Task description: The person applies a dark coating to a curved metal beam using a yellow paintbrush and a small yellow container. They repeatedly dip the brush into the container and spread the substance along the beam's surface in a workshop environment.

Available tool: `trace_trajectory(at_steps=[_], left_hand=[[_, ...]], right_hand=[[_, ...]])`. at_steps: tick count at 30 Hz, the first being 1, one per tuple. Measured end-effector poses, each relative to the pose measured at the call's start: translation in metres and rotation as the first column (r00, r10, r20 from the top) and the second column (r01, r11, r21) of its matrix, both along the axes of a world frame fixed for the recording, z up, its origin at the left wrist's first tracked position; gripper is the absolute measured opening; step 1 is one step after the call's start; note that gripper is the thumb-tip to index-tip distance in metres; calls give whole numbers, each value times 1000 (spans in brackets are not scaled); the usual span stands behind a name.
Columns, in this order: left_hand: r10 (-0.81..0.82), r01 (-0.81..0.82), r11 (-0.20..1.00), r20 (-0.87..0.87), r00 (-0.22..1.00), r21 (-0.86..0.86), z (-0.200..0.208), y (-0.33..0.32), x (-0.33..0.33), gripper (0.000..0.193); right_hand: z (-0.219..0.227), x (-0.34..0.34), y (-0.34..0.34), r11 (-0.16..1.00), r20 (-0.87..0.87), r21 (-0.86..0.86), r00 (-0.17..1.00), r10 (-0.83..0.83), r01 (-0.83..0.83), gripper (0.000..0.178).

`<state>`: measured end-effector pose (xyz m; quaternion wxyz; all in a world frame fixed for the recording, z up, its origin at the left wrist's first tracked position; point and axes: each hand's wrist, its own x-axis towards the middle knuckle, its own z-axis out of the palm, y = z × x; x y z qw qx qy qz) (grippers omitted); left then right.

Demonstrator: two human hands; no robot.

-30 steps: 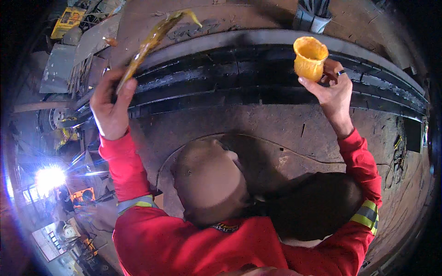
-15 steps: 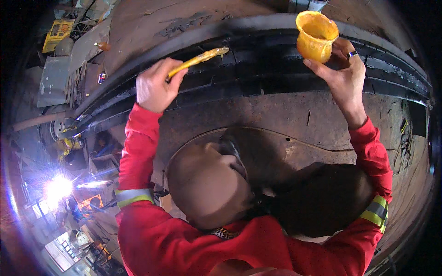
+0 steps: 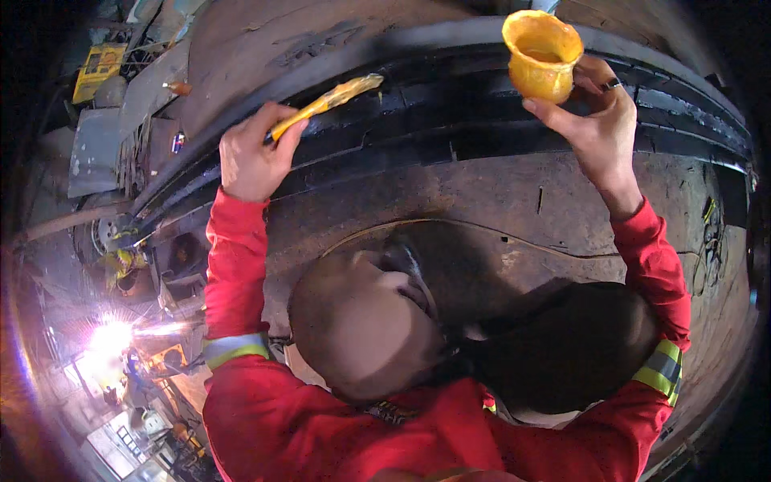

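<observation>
Far L: bright glare [image 3: 111, 341], source washed out. L hand [image 3: 250, 161] clamped on yellow-coated stick [image 3: 331, 98], poss. brush, tip unclear; contact w/ blk beams [image 3: 426, 124] can't be told. Hands apart. Yellow cup [image 3: 542, 74] upper R, contents unclear, gripped by R hand [image 3: 601, 132], fingers partly hidden.

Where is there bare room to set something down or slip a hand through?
Mostly bare floor runs between the dark metal beams and the curving cable. There's also an open gap between the brush in the left hand and the yellow cup in the right hand. Far left is crowded: grey sheet, yellow case, clutter.
</observation>
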<state>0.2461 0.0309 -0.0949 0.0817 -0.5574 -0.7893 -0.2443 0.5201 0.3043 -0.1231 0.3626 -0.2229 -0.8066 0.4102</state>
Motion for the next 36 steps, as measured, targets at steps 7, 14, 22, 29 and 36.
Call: trace_trajectory(at_steps=[7, 14, 22, 29, 36], left_hand=[[-46, 47, 999, -36, 998, 22, -7, -2, 7, 14], [144, -146, 983, -27, 989, -108, -17, -20, 1, 14], [98, -101, 994, -50, 994, -51, -12, -54, -25, 17], [76, -76, 997, -35, 996, -2, 2, -37, -23, 18], [1, -4, 998, -39, 999, -63, -7, -21, -1, 16]], right_hand=[[-7, 1, 4, 998, 2, 64, 1000, 20, -20, 59], [-6, 1, 4, 998, 29, 65, 999, 14, -16, 59], [-9, -3, 2, 1000, 16, -11, 1000, 27, -27, 63], [-6, -1, 2, 1000, -8, 2, 1000, 21, -21, 64], [-6, 2, 3, 1000, -8, -4, 1000, 30, -30, 60]])
